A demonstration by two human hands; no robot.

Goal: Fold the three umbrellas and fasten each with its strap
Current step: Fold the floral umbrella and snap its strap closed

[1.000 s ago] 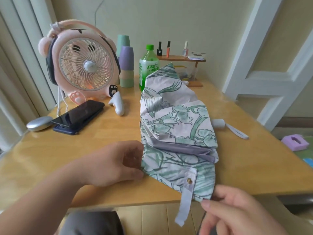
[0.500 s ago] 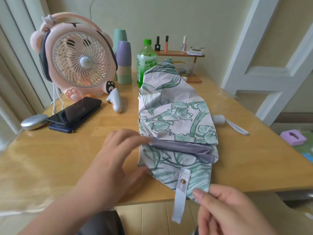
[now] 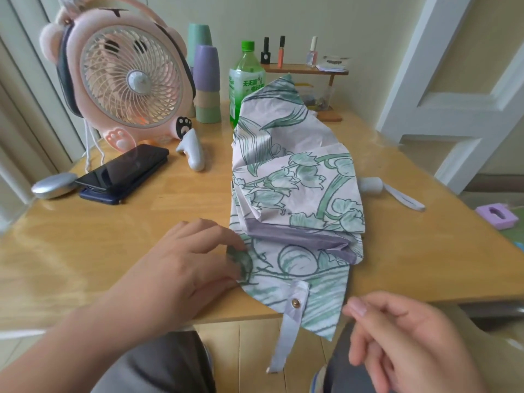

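Item: one compact umbrella (image 3: 297,194) of white cloth printed with green leaves and flowers, lilac-lined, lying collapsed but loose at the centre of a pale wooden table (image 3: 113,251). The cloth is heaped from 12 o'clock down to 6 o'clock, where a corner overhangs the near edge. Its white cylindrical handle (image 3: 371,185), with wrist loop, protrudes at 3 o'clock of the heap. Fitting: a lilac fabric strap (image 3: 285,333) with a brass snap stud (image 3: 295,302), hanging undone over the table edge at 6 o'clock. Left hand (image 3: 184,268), at 8 o'clock: fingers and thumb pinch the crumpled left hem of the cloth. Right hand (image 3: 402,344), at 5 o'clock: fingers loosely curled, holding nothing, fingertips just beside the overhanging corner; whether they touch it cannot be told. Progress, as judged: early. The panels are not pleated or rolled round the shaft, and the strap is not yet wrapped or snapped. Gathering, rolling and fastening are all left to do on this umbrella. The other two are out of view, so their state is unknown. Also present: a pink bear-eared desk fan (image 3: 127,78) at 10 o'clock, stacked pastel plastic cups (image 3: 207,83) at 11 o'clock, a green soft-drink bottle (image 3: 246,80) at 12 o'clock, and a black smartphone (image 3: 124,171) at 9 o'clock.
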